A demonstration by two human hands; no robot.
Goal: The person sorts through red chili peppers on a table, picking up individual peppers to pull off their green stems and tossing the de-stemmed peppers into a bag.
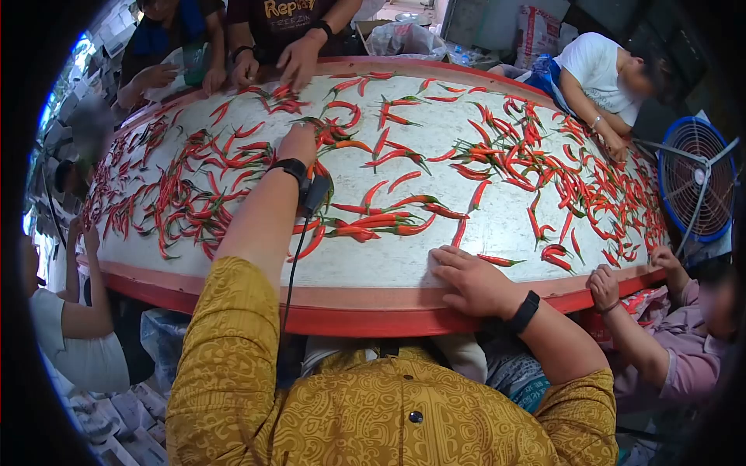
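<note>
My left hand [298,144] reaches far across the table among red chili peppers [350,145] with green stems. Its fingers point away from me and are mostly hidden behind the back of the hand, so a grip cannot be made out. A black band and a dark device with a cable [315,194] are at that wrist. Near the table's front edge, my right hand [475,281] lies on the white surface, fingers stretched out and holding nothing. One chili pepper [500,261] lies just beyond it, and another [460,231] is close to its fingertips.
The white table [388,268] has a red rim [365,320] and many scattered chili peppers. Co-workers' hands are at the far side [301,62], the right far corner [615,146] and the right front edge [604,287]. A blue-rimmed fan [697,179] stands at the right.
</note>
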